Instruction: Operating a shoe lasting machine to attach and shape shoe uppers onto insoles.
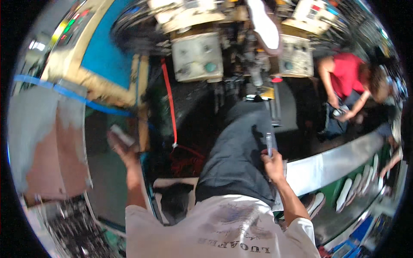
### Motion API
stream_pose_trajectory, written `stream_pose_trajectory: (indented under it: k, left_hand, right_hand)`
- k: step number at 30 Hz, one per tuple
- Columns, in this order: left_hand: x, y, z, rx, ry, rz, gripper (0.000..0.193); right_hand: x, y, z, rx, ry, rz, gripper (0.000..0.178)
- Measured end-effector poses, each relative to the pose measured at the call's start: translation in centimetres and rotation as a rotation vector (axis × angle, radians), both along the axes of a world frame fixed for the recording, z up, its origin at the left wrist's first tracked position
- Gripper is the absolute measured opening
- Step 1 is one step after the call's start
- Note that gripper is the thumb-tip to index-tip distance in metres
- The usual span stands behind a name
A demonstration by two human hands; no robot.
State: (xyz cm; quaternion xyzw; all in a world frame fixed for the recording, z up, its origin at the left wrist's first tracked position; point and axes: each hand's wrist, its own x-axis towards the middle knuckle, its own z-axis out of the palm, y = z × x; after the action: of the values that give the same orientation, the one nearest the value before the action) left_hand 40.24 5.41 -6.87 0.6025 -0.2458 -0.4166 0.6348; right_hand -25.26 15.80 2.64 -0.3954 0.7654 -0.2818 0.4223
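Out at the left, over a dark green surface (103,172), is my left hand (127,155), blurred by motion. Its fingers appear closed around a small item with a pale strip (123,136), too smeared to name. Beside my right thigh my right hand (274,167) grips a slim silvery tool (269,144) that points upward; its exact kind is unclear. Ahead, a shoe with a white sole (264,28) sits sole-out on the machine (256,75), apart from both hands.
Machine boxes (198,56) flank the shoe. A red strap (169,99) hangs left of my legs. At right, a metal ledge (331,165) borders a green rack holding several white-soled shoes (344,195). A person in red (346,75) sits beyond, hands on a dark item.
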Motion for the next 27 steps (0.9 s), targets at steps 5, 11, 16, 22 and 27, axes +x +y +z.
stream_pose_trajectory:
  k: [5, 11, 16, 22, 27]
  left_hand:
    - [5.2, -7.7, 1.7, 0.61, -0.433, -0.049, 0.032]
    - [-19.7, -17.8, 9.1, 0.085, -0.787, -0.571, 0.04]
    - [-42.8, -28.7, 19.1, -0.129, -0.063, -0.803, 0.059]
    - [-58.0, -40.6, 22.9, 0.152, 0.526, -0.883, 0.043]
    - [-56.9, -38.1, 24.6, 0.079, 0.391, -1.064, 0.042]
  right_hand:
    - [0.0, -1.0, 0.0, 0.175, -0.033, -0.075, 0.033]
    - [-1.5, -0.9, 0.7, 0.148, -0.663, -0.345, 0.028]
    - [-3.5, 0.8, 0.6, 0.133, -0.897, -0.427, 0.044]
    - [-5.0, 3.6, 3.3, 0.109, -0.741, -0.354, 0.052]
    - [-5.7, 6.0, 3.7, 0.013, -0.391, -0.246, 0.049]
